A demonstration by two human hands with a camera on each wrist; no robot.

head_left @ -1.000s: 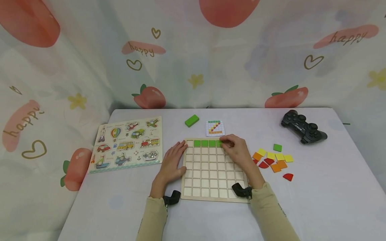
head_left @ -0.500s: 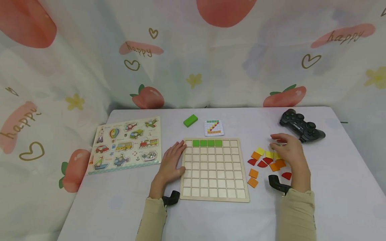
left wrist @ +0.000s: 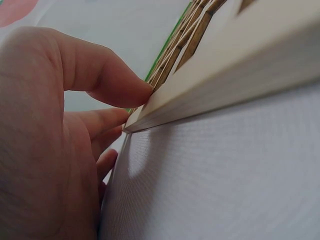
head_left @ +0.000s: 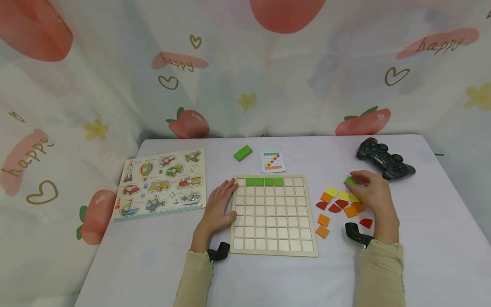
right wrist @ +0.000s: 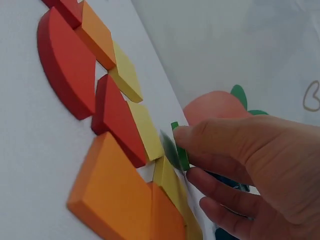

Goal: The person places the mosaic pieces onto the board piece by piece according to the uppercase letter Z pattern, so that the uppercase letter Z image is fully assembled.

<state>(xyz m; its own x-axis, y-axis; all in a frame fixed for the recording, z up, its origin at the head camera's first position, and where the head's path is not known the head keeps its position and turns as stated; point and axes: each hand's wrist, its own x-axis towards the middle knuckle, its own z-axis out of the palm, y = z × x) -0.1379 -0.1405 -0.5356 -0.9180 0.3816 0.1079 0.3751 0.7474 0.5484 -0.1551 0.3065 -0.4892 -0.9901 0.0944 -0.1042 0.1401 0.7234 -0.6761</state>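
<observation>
A square wooden grid board (head_left: 264, 216) lies on the table, its top row holding several green square tiles (head_left: 264, 181) side by side. My left hand (head_left: 218, 209) rests along the board's left edge, fingers straight; in the left wrist view the thumb (left wrist: 122, 85) touches the frame. My right hand (head_left: 373, 191) pinches a green tile (head_left: 349, 181) between thumb and fingers, seen tilted on edge as a green tile (right wrist: 180, 146) in the right wrist view. Just in front of that hand lie yellow tiles (right wrist: 125, 72), orange tiles (right wrist: 112, 187) and red quarter-round tiles (right wrist: 65, 65).
A small pattern card (head_left: 273, 162) and a green block (head_left: 243, 153) lie behind the board. To the left is a picture puzzle board (head_left: 161, 183) with vehicles. A black game controller (head_left: 385, 158) sits at the back right, close to my right hand. Two orange tiles (head_left: 323, 226) lie beside the board.
My right hand has moved from the board's top row rightward to the loose tiles and now pinches the green tile there. The left hand has stayed on the board's edge.
</observation>
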